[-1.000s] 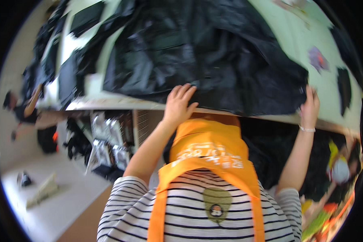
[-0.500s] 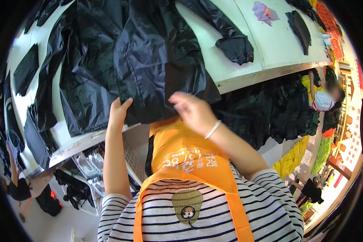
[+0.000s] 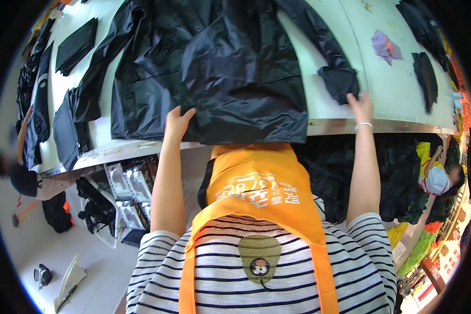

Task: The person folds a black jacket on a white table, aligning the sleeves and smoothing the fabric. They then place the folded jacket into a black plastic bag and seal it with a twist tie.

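Note:
A black, shiny jacket-like garment [image 3: 240, 78] lies spread on the pale table, its straight hem along the near edge. My left hand [image 3: 179, 123] holds the garment near the hem, thumb on top and the other fingers partly hidden by the fabric. Off to the right, my right hand [image 3: 361, 107] is at the end of the garment's sleeve [image 3: 337, 78], thumb against the cuff and fingers apart. That sleeve stretches away from the body of the garment, its cuff end bunched.
Folded black pieces [image 3: 77, 46] lie on the table [image 3: 319, 107] at left. A small lilac cloth [image 3: 386, 47] and a dark folded piece [image 3: 425, 81] are at right. Black garments [image 3: 387, 172] hang below the table edge. Two people work at the far left and right.
My right hand has moved from the garment's hem out to the sleeve end at right. The left hand stays on the hem. The garment's near part now lies flatter and more squared.

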`<state>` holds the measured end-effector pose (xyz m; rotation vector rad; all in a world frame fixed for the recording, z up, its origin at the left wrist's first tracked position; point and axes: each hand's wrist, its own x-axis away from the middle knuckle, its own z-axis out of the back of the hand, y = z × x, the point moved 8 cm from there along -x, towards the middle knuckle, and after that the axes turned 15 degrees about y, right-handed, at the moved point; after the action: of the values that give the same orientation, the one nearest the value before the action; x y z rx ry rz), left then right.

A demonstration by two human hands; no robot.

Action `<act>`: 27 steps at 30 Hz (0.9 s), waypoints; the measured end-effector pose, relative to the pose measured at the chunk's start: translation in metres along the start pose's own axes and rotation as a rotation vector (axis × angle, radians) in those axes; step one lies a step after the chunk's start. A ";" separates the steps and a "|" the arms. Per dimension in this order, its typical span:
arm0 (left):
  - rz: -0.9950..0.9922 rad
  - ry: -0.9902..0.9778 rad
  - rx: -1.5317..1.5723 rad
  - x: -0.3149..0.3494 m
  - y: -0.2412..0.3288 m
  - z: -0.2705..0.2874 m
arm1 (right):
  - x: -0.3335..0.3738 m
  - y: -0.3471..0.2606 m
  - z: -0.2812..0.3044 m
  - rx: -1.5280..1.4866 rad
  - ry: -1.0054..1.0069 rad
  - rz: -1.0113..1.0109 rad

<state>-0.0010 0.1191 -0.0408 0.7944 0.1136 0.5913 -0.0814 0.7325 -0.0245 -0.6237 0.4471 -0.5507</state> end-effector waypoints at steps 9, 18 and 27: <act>-0.320 0.488 0.099 0.036 0.102 0.056 | 0.004 -0.039 0.045 -0.367 -0.219 -0.416; 0.000 0.122 0.615 0.046 0.101 0.026 | 0.086 -0.142 0.042 -0.688 -0.411 -0.381; 0.339 -0.386 1.038 0.115 0.147 -0.069 | 0.182 -0.195 0.010 -0.779 -0.753 -0.089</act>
<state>0.0064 0.3060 0.0274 1.9486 -0.0877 0.6773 -0.0034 0.4943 0.0683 -1.5297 -0.1084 -0.1712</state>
